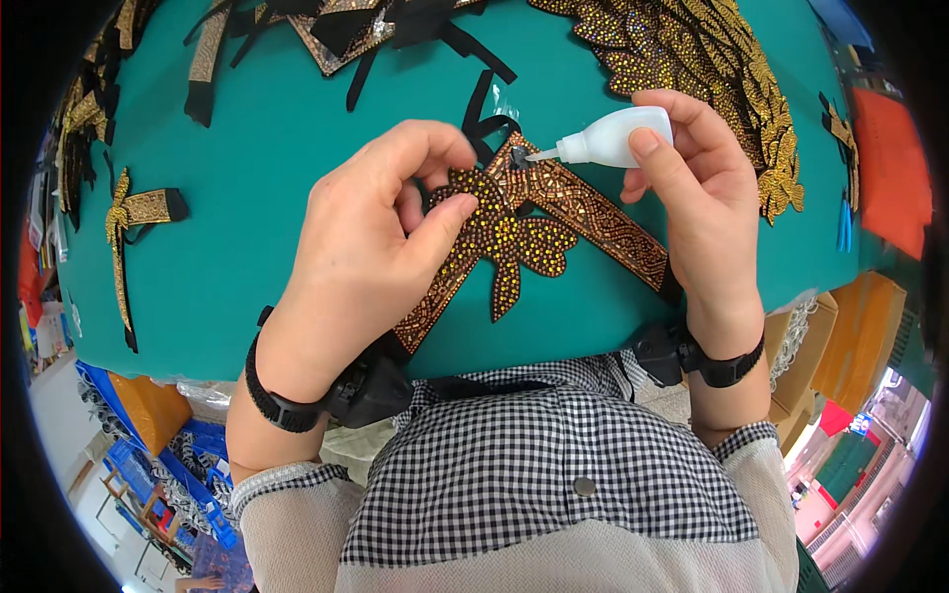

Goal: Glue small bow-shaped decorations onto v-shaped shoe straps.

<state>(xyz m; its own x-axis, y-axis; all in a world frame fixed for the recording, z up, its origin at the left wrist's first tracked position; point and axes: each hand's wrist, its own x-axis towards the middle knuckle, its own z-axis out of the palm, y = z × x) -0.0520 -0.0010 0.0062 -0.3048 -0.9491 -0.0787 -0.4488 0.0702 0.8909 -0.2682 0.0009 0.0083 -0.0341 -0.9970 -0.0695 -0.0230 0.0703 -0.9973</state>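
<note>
My left hand (371, 222) pinches the upper edge of a flower-shaped rhinestone appliqué (506, 237), dark brown with gold stones. Under and behind the appliqué lies a V-shaped beaded trim (605, 222), its point turned away from me and its two arms running toward me. In my right hand (707, 198) is a white squeeze bottle (601, 138), held on its side between thumb and fingers. Its thin nozzle points left, at a dark patch (519, 155) near the point of the trim; whether the tip touches is hard to tell. Black ribbon ends (479, 114) stick out beyond the point.
A teal work table (227, 296) carries a pile of gold-studded appliqués (707, 69) at the far right. Beaded trims with black ribbons (341, 35) lie at the back. A joined piece (124, 217) rests at left, and cardboard boxes (855, 331) stand beyond the right edge.
</note>
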